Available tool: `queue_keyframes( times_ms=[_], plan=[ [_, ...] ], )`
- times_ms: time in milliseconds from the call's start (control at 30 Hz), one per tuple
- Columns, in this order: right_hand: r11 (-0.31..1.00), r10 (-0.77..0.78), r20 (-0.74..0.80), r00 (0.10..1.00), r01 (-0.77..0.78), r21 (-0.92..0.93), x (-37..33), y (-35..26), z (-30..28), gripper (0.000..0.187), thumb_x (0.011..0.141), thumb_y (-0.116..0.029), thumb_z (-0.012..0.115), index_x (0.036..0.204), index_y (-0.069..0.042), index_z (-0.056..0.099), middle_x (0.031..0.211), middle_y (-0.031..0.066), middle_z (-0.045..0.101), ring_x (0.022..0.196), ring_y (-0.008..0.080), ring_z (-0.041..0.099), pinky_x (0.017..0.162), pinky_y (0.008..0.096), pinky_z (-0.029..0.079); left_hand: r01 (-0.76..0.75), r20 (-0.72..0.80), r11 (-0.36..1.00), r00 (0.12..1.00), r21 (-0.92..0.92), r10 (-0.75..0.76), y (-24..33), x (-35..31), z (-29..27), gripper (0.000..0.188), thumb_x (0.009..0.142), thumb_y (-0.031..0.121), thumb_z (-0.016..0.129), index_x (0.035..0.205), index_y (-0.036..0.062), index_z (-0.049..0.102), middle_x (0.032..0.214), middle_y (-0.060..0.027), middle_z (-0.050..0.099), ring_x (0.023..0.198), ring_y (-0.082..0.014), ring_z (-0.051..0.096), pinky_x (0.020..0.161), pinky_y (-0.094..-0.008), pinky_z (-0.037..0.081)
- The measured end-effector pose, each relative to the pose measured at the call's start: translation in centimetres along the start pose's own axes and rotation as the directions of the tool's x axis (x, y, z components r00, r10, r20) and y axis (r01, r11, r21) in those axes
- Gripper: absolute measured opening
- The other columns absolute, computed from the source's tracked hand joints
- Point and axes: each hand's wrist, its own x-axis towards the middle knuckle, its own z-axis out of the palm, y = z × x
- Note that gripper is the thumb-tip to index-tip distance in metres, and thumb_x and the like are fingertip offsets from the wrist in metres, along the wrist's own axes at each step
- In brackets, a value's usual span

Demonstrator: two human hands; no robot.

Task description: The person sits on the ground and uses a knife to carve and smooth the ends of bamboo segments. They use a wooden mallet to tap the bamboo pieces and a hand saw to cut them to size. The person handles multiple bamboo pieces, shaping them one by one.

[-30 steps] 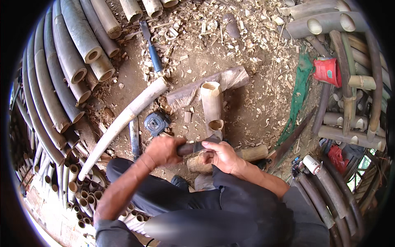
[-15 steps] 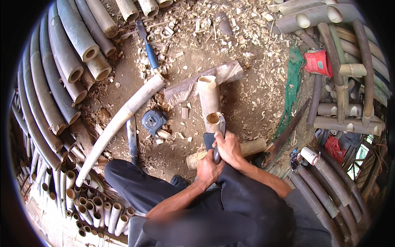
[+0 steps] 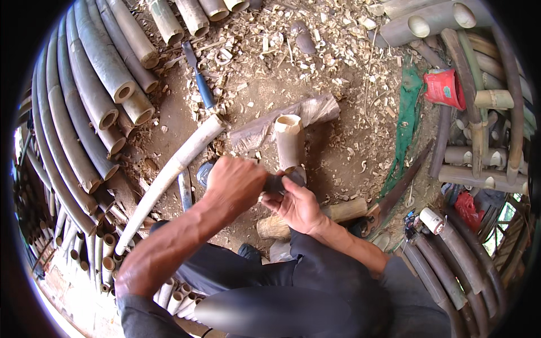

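Note:
My left hand (image 3: 234,181) is closed in a fist round one end of a dark tool (image 3: 275,185), in front of the near end of a bamboo tube (image 3: 289,145). From the other side, my right hand (image 3: 301,209) pinches the same tool between thumb and fingers, palm partly turned up. Much of the tool is covered by the hands, so its exact kind is unclear. The tube's open far end is raised and rests against a rough log (image 3: 253,130). A tape measure (image 3: 204,173) is partly hidden behind my left hand.
A blue-handled chisel (image 3: 204,90), a long pale bamboo pole (image 3: 172,174) and a short bamboo piece (image 3: 346,211) lie on the chip-strewn ground. Bamboo poles (image 3: 84,107) are stacked at left. A red container (image 3: 443,89) and green netting (image 3: 408,107) are at right.
My left hand has swung up and left from beside my right hand, its forearm now raised across the left. My right hand has turned palm up; the curved blade at the tube's hole no longer shows.

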Motion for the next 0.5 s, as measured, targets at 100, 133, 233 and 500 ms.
queue_keyframes(
  times_ms=[100,133,233,500],
  plan=[
    [0.957,0.041,0.112,0.993,-0.071,0.282,-0.1,-0.6,-1.5,0.041,0.104,-0.037,0.038,0.115,-0.005,0.061,0.1,0.0107,0.07,0.088,0.0248,0.069,0.085,0.0422,0.056,-0.085,0.145,0.972,0.988,0.22,0.054,2.0,2.9,-4.4,0.02,0.086,0.024,0.067,0.071,0.0112,0.069,0.066,-0.0012,0.066,0.061,-0.0152,0.064,0.054,-0.0316,0.048],
    [0.949,0.04,0.119,0.992,-0.075,0.305,-0.1,-1.0,-1.6,0.043,0.104,-0.039,0.038,0.113,-0.005,0.062,0.097,0.0106,0.07,0.087,0.0248,0.069,0.085,0.0417,0.056,-0.111,0.159,0.949,0.985,0.295,0.066,2.6,4.0,-5.2,0.024,0.088,0.025,0.066,0.069,0.0113,0.069,0.065,0.0002,0.066,0.059,-0.0127,0.062,0.052,-0.0298,0.046],
    [0.931,0.068,0.095,0.993,-0.097,0.353,-0.1,-1.5,-0.2,0.048,0.104,-0.043,0.036,0.111,-0.004,0.063,0.089,0.0106,0.07,0.079,0.0248,0.068,0.079,0.04,0.057,-0.182,0.2,0.934,0.972,0.309,0.123,3.0,5.1,-6.7,0.012,0.087,0.021,0.066,0.086,0.0131,0.075,0.076,-0.0009,0.071,0.071,-0.019,0.069,0.055,-0.0352,0.051],
    [0.898,0.269,-0.088,0.959,-0.283,-0.338,-3.8,-1.0,-1.0,0.029,0.096,-0.031,0.061,0.111,-0.006,0.061,0.084,0.0061,0.065,0.078,0.0233,0.069,0.072,0.0371,0.055,0.103,0.231,0.974,0.971,-0.202,-0.055,3.1,-4.8,2.0,0.017,0.072,0.017,0.063,0.082,0.0029,0.066,0.072,-0.0165,0.067,0.068,-0.0331,0.068,0.062,-0.0432,0.055]
  ],
)
